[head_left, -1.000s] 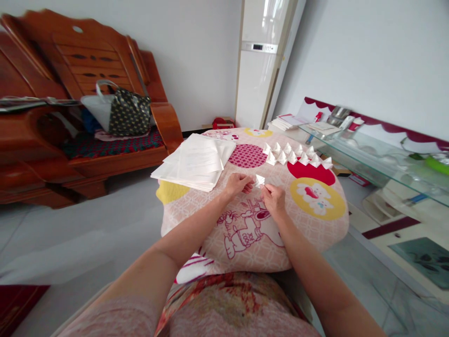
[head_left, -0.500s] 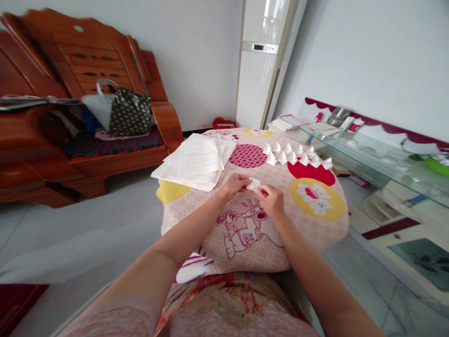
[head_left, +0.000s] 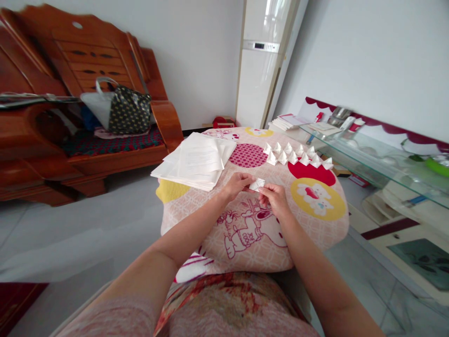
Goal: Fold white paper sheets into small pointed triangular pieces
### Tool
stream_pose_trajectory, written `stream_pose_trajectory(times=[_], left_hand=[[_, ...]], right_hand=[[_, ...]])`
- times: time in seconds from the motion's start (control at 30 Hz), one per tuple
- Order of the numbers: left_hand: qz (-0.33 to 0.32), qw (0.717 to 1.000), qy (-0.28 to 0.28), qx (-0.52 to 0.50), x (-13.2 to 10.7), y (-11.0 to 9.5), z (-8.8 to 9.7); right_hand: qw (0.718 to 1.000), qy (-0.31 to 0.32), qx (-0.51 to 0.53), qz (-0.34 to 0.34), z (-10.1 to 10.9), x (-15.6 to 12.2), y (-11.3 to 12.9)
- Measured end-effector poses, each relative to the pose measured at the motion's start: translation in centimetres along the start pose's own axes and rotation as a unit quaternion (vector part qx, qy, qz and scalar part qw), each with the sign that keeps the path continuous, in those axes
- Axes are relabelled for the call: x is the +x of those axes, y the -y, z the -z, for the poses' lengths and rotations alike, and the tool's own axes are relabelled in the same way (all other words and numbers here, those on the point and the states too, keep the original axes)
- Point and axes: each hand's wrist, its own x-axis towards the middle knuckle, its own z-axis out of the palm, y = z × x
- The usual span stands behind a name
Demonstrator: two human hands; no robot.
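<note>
A small piece of folded white paper (head_left: 257, 184) is held between my two hands, above the cloth-covered table (head_left: 210, 220). My left hand (head_left: 239, 184) pinches its left side, and my right hand (head_left: 274, 196) grips its right edge with thumb and fingers. Crease lines show on its upper face. Beyond my right hand, several folded white paper shapes (head_left: 293, 158) with pointed tips stand in two rows. To the left of my hands lies a stack of white paper sheets (head_left: 196, 161), some with faint print.
A glass-topped cabinet (head_left: 372, 159) with dishes and papers on it runs along the right. At the left stands a wooden sofa (head_left: 105, 56) with a dark patterned bag (head_left: 129, 112) on its seat. A tall white air conditioner (head_left: 258, 84) is in the back corner.
The folded paper has moved slightly right and shows a wider, flatter face now. My right hand has shifted a little to the right with it; the left stays nearly in place.
</note>
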Motion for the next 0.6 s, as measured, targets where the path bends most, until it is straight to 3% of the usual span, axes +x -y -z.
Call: stream_pose_trajectory(times=[0.37,0.47,0.6], left_hand=[[0.06,0.998,-0.004,0.034,0.1,0.0,0.2],[0.084,0.996,-0.016,0.023,0.3,-0.3,0.7],[0.106,0.994,-0.015,0.011,0.3,-0.3,1.0]], right_hand=[[0.999,-0.014,-0.025,0.034,0.1,0.4,-0.7],[0.987,-0.057,-0.08,0.123,0.7,0.9,-1.2],[0.941,-0.021,-0.19,0.279,1.3,1.2,-1.3]])
